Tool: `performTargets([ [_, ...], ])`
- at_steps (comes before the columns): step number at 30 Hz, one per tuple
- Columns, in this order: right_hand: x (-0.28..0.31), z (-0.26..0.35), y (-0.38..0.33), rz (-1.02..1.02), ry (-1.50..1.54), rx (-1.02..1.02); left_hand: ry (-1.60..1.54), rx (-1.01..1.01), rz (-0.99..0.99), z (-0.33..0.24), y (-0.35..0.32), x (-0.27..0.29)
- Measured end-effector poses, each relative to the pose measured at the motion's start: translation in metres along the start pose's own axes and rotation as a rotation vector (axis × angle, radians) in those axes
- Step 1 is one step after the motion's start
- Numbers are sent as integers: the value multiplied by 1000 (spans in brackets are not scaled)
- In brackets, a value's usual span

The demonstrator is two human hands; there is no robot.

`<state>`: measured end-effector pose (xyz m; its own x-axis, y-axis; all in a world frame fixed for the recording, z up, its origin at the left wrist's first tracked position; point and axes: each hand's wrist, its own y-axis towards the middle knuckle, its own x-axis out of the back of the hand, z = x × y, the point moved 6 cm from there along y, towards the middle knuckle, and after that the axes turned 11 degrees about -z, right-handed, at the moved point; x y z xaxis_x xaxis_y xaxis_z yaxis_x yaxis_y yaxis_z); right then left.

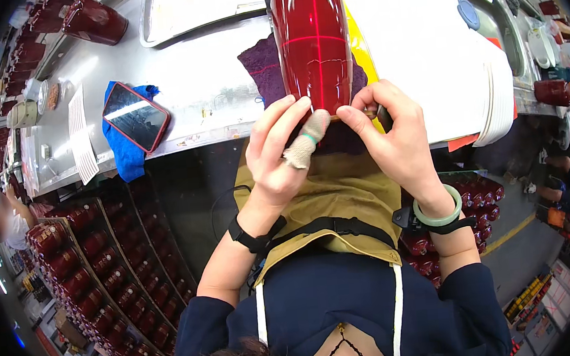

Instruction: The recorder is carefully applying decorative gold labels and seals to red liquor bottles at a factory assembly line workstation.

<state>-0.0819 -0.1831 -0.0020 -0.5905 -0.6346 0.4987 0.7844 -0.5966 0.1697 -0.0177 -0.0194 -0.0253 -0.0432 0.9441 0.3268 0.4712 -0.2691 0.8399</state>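
Note:
A glossy dark red bottle (314, 46) lies on a dark purple cloth (262, 68), its neck pointing away from me and its base toward me. Red light lines cross on its side. My left hand (282, 144) has its fingers closed at the left of the base, fingertips against the glass. A pale cloth sleeve with a green band (305, 142) covers one of its fingers. At the right of the base, my right hand (393, 131) brings thumb and curled fingers together by the bottle's edge. Whatever sits in that pinch is too small to make out.
A phone (136, 118) rests on a blue cloth (127, 158) at the left, beside a white striped sheet (81, 138). Another red bottle (94, 22) lies at the far left. White sheets (431, 63) cover the table's right. Racks of red bottles (102, 262) stand below left.

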Motion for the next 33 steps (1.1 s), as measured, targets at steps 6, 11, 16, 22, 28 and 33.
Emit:
performTargets([
  [6, 0, 1, 3, 9, -5, 44, 27, 14, -82, -11, 11, 5],
  [11, 5, 1, 9, 131, 29, 20, -5, -15, -94, 4, 5, 4],
  [16, 15, -9, 12, 255, 15, -90, 12, 7, -108, 6, -1, 4],
  [22, 14, -15, 11, 230, 49, -31, 14, -25, -87, 3, -1, 3],
  [28, 12, -13, 12, 256, 21, -74, 59, -23, -128, -4, -3, 0],
  [33, 9, -16, 13, 245, 24, -59, 21, -42, 18, -12, 15, -2],
])
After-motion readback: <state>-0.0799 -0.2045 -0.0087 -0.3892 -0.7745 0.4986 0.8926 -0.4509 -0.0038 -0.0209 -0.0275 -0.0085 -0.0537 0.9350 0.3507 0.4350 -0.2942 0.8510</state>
